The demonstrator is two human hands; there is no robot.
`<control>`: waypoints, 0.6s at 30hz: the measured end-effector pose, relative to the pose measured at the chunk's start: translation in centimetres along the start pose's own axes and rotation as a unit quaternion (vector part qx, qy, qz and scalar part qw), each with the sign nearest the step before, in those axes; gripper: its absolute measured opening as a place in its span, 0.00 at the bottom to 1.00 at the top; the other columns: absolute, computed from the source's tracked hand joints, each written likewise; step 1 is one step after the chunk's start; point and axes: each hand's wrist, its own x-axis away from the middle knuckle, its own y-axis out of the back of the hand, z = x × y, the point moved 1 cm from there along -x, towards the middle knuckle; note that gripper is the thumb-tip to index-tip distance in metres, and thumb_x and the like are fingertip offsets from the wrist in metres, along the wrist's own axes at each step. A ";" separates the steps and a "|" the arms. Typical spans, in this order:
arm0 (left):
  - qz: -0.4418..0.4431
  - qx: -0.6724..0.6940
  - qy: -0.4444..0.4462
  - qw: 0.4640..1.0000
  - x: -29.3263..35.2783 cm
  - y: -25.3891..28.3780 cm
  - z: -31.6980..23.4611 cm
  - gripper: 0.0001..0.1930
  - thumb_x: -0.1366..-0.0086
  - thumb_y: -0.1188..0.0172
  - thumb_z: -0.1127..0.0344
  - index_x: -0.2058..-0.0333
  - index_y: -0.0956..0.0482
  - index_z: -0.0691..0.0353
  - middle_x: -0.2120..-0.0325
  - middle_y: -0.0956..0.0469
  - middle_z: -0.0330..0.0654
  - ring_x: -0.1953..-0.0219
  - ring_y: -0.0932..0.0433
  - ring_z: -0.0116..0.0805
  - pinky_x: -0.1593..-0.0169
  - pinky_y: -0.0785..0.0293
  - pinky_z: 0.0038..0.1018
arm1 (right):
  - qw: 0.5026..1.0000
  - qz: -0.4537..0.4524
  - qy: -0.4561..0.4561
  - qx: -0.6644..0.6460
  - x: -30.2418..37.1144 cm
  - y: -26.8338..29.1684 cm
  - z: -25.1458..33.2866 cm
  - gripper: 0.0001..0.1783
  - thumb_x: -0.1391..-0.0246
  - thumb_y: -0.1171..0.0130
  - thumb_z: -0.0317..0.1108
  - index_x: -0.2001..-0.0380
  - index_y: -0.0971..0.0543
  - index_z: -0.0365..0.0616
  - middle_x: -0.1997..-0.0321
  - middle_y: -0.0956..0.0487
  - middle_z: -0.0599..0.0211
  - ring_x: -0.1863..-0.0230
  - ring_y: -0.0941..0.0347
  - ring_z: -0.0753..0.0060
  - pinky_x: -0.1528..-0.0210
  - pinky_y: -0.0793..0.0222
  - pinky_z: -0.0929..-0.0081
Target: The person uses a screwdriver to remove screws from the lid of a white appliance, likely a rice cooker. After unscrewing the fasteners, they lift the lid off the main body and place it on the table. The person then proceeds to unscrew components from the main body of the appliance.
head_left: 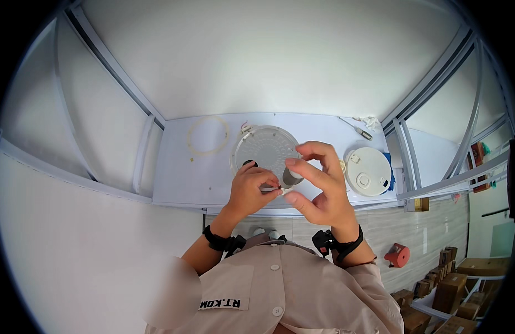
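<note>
Your L hand [252,189] pinches a tiny bit [284,191] at the near edge of the disc [263,146]; R hand [326,189] spread at its near R rim. Prob. risk: slack pinch drops the bit. Disc's on white tabletop [174,177], ring [227,133] L, cover [368,171] R, wall [274,61] beyond, stool [397,255] lower R.

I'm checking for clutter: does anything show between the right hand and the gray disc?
Yes: a gray-and-white piece, seen at the near right edge of the disc. Whether the right hand holds it is unclear. The left hand is close by.
</note>
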 end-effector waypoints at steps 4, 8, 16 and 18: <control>-0.014 0.000 -0.008 1.000 0.0 0.0 -0.1 0.10 0.45 0.22 0.63 0.68 0.15 0.52 0.70 0.12 0.28 0.58 0.14 0.32 0.30 0.33 0.48 | 0.999 0.024 -0.043 -0.013 0.6 0.3 0.1 0.23 0.45 0.31 0.26 0.44 0.16 0.42 0.46 0.18 0.52 0.54 0.19 0.54 0.52 0.22 0.66; -0.008 0.011 0.003 1.000 0.1 -0.1 0.0 0.09 0.45 0.22 0.63 0.67 0.15 0.51 0.70 0.12 0.28 0.59 0.14 0.31 0.29 0.34 0.48 | 0.992 0.001 -0.074 -0.102 0.2 -0.1 0.5 0.23 0.48 0.26 0.28 0.47 0.14 0.42 0.47 0.19 0.54 0.56 0.20 0.56 0.55 0.22 0.66; -0.013 0.005 -0.005 1.000 0.2 -0.1 0.1 0.09 0.45 0.22 0.63 0.67 0.15 0.51 0.70 0.12 0.28 0.58 0.14 0.31 0.29 0.34 0.47 | 1.000 -0.009 -0.013 -0.007 0.9 0.1 -0.4 0.22 0.44 0.37 0.20 0.44 0.17 0.38 0.44 0.19 0.50 0.55 0.18 0.54 0.53 0.20 0.64; -0.011 0.010 -0.001 1.000 0.2 -0.2 0.1 0.09 0.45 0.22 0.63 0.67 0.14 0.51 0.70 0.12 0.28 0.58 0.14 0.31 0.29 0.34 0.47 | 0.999 -0.020 -0.024 -0.023 1.0 -0.1 -0.5 0.22 0.43 0.36 0.21 0.44 0.17 0.37 0.46 0.19 0.51 0.56 0.18 0.55 0.54 0.21 0.66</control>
